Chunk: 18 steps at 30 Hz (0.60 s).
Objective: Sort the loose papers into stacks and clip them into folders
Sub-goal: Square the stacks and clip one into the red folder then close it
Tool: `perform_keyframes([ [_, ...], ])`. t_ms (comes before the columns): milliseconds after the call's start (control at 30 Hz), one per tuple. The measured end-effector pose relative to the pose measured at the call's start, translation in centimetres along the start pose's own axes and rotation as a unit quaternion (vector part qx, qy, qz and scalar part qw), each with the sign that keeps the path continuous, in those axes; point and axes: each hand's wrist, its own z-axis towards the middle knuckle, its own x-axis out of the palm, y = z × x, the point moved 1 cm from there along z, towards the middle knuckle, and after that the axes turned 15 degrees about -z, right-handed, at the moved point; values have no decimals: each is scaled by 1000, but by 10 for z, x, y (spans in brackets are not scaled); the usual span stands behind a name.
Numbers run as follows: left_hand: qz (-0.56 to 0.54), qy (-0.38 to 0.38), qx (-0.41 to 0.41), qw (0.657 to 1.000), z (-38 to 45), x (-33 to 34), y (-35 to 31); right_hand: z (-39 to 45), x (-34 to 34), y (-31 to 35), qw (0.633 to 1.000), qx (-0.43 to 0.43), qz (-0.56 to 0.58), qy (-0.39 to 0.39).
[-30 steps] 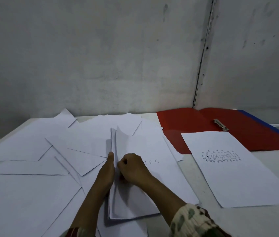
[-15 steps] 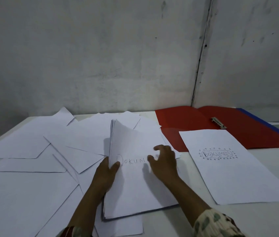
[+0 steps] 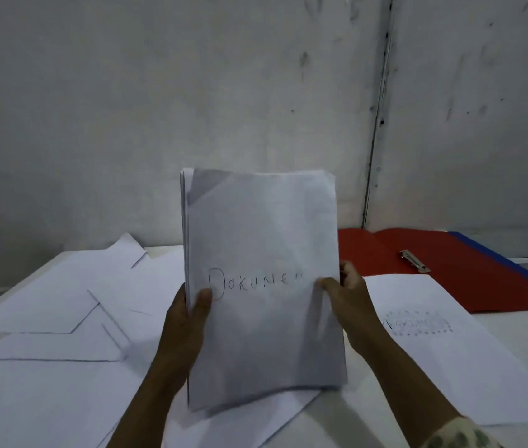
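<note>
Both hands, left point(image 3: 188, 315) and right point(image 3: 345, 297), gripped the stack point(image 3: 262, 334) upright; squaring done, next came clipping into the folder point(image 3: 450, 270).

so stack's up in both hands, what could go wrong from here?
1. The stack is held upright only by its side edges, left hand and right hand; sheets fan apart at the top left corner, so inner pages may slip out.
2. Loose papers lie under and left of it; setting it down could mix them in.
3. The red folder is partly covered by a labelled sheet, which may block clipping.
</note>
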Motion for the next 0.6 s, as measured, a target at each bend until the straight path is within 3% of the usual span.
perform_keyframes([
  [100, -17, -39, 38, 998, 3, 10, -16, -5, -5, 16, 998, -53, 29, -3],
  [333, -35, -116, 81, 989, -10, 11, -1, -20, 5, -1, 999, -22, 33, 28],
  [433, -66, -127, 59, 988, -9, 12, 2, -20, 4, -3, 999, -24, 44, 12],
  [600, -2, -112, 82, 990, -9, 24, -6, -15, -10, 2, 998, -50, 9, -26],
])
